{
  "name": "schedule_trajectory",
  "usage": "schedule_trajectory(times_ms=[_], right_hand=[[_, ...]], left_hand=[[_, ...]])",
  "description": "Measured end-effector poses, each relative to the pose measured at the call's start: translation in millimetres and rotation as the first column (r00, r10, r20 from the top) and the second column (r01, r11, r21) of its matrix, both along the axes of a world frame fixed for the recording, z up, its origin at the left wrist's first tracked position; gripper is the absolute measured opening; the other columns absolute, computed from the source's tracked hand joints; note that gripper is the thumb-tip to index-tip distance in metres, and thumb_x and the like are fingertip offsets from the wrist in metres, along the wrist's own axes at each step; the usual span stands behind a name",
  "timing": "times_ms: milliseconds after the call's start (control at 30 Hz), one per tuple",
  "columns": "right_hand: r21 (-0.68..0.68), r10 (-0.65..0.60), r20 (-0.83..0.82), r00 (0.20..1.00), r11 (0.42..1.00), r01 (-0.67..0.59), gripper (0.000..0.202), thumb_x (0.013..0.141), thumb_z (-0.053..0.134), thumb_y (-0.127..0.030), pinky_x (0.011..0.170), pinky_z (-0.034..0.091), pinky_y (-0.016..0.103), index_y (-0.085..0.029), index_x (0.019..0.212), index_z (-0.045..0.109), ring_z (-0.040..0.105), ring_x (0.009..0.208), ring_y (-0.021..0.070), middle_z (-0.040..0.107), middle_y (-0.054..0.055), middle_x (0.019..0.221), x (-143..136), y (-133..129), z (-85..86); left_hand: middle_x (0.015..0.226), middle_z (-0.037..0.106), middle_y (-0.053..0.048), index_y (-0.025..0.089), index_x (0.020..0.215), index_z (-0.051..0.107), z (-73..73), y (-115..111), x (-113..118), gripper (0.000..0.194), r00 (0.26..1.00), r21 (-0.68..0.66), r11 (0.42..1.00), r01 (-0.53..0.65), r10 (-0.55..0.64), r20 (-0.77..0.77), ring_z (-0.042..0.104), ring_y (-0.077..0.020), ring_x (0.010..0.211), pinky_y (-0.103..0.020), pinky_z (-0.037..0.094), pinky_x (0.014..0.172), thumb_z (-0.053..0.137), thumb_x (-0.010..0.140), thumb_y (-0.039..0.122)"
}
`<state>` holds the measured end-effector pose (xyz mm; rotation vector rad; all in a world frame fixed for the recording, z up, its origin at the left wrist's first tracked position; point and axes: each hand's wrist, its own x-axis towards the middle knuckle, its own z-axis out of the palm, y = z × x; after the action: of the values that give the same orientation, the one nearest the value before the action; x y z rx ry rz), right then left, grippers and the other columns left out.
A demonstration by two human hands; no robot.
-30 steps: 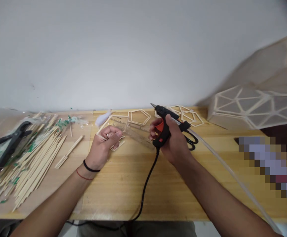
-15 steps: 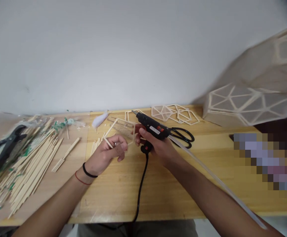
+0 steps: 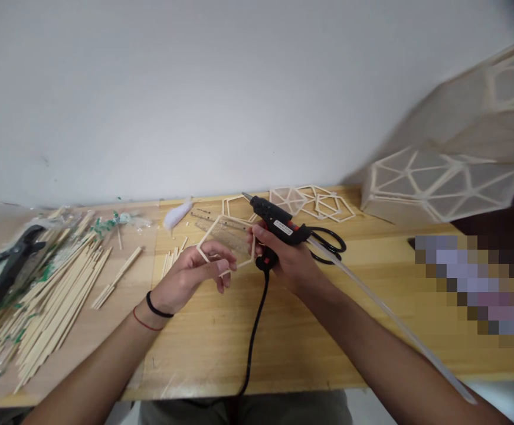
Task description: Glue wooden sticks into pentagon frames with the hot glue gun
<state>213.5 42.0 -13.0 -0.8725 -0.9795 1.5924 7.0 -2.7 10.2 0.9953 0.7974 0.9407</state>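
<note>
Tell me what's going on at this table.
The left hand holds a thin wooden frame above the table, and the right hand grips a black glue gun. The nozzle points toward the wall, apart from the frame, and a long glue stick juts from the gun's rear. Loose sticks lie piled on the left; more frames lie along the wall.

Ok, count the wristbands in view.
2, both worn just behind the left hand, which holds a wooden polygon frame: a black band and, farther back, a thin red band. None looks hidden.
</note>
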Motion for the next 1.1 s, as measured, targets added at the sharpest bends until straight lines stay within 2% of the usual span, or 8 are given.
schedule_trajectory(times_ms=[167,300,400,567,700,800,933,1100], right_hand=[[-0.072,-0.045,-0.07,0.997,0.997,0.04,0.041,0.068,0.099,-0.05,0.052,0.044,0.023,-0.02,0.082,0.074,0.052,0.057,0.0083,0.069,-0.001,0.074,-2.5,1.3,5.3],[-0.161,-0.071,-0.149,0.986,0.986,0.047,0.043,0.062,0.103,-0.042,0.051,0.044,0.02,-0.018,0.079,0.073,0.047,0.055,0.0056,0.067,-0.002,0.074,-0.5,5.7,11.4],[-0.184,-0.072,-0.199,0.977,0.982,0.035,0.043,0.059,0.105,-0.04,0.05,0.043,0.019,-0.017,0.076,0.073,0.043,0.054,0.0042,0.063,-0.003,0.071,1.5,9.2,14.8],[-0.189,-0.088,-0.2,0.976,0.981,0.05,0.042,0.056,0.105,-0.04,0.048,0.042,0.02,-0.016,0.074,0.075,0.04,0.053,0.0049,0.061,-0.002,0.067,1.7,11.2,15.7],[-0.2,-0.108,-0.182,0.977,0.977,0.071,0.041,0.055,0.104,-0.039,0.047,0.04,0.021,-0.016,0.073,0.075,0.043,0.052,0.0059,0.064,-0.001,0.066,0.6,10.3,14.5],[-0.206,-0.11,-0.157,0.981,0.976,0.076,0.042,0.055,0.104,-0.039,0.048,0.04,0.021,-0.016,0.073,0.075,0.045,0.053,0.0065,0.065,0.0,0.067,-0.2,9.5,13.1],[-0.193,-0.106,-0.105,0.989,0.978,0.085,0.043,0.055,0.103,-0.041,0.049,0.041,0.022,-0.016,0.077,0.075,0.048,0.054,0.0075,0.068,0.001,0.069,-1.0,7.7,10.0],[-0.076,-0.028,-0.132,0.991,0.997,0.018,0.038,0.061,0.101,-0.041,0.053,0.041,0.025,-0.02,0.078,0.074,0.048,0.056,0.009,0.071,0.001,0.076,0.0,4.0,8.2]], left_hand=[[0.1,0.076,-0.01,0.017,0.107,0.083,-2.8,3.3,-4.3,0.043,0.995,0.044,0.998,-0.04,0.044,-0.094,0.07,-0.0178,0.076,-0.026,0.055,0.061,0.088,0.083,0.053],[0.09,0.076,-0.014,0.014,0.095,0.084,-10.8,5.4,-8.3,0.08,0.98,-0.006,1.0,0.02,-0.02,-0.196,0.067,-0.02,0.072,-0.029,0.052,0.059,0.05,0.092,0.087],[0.079,0.074,-0.014,0.014,0.076,0.081,-11.1,4.7,-6.6,0.098,0.955,-0.021,0.996,0.084,-0.086,-0.285,0.065,-0.0204,0.071,-0.03,0.05,0.063,0.026,0.093,0.094],[0.108,0.075,-0.013,0.018,0.079,0.081,-0.9,3.7,-3.7,0.072,0.893,0.254,0.964,0.079,0.045,-0.448,0.067,-0.0258,0.102,-0.036,0.056,0.087,0.045,0.102,0.076],[0.128,0.07,-0.012,0.022,0.097,0.084,1.3,2.7,-5.9,0.031,0.929,0.393,0.916,0.084,0.071,-0.362,0.062,-0.0291,0.126,-0.042,0.051,0.109,0.071,0.098,0.051],[0.131,0.066,-0.011,0.023,0.11,0.082,0.8,0.1,-6.9,0.023,0.976,0.322,0.945,0.051,0.021,-0.215,0.069,-0.0227,0.107,-0.035,0.059,0.092,0.081,0.092,0.037],[0.101,0.071,-0.007,0.022,0.117,0.081,2.0,-2.1,-6.6,0.028,0.988,0.264,0.964,0.034,0.008,-0.156,0.069,-0.0148,0.083,-0.026,0.057,0.076,0.083,0.092,0.036],[0.08,0.066,-0.003,0.017,0.089,0.08,-0.2,1.6,-4.6,0.031,0.941,0.356,0.921,-0.16,0.251,-0.226,0.061,-0.0104,0.063,-0.023,0.051,0.059,0.074,0.098,0.046]])
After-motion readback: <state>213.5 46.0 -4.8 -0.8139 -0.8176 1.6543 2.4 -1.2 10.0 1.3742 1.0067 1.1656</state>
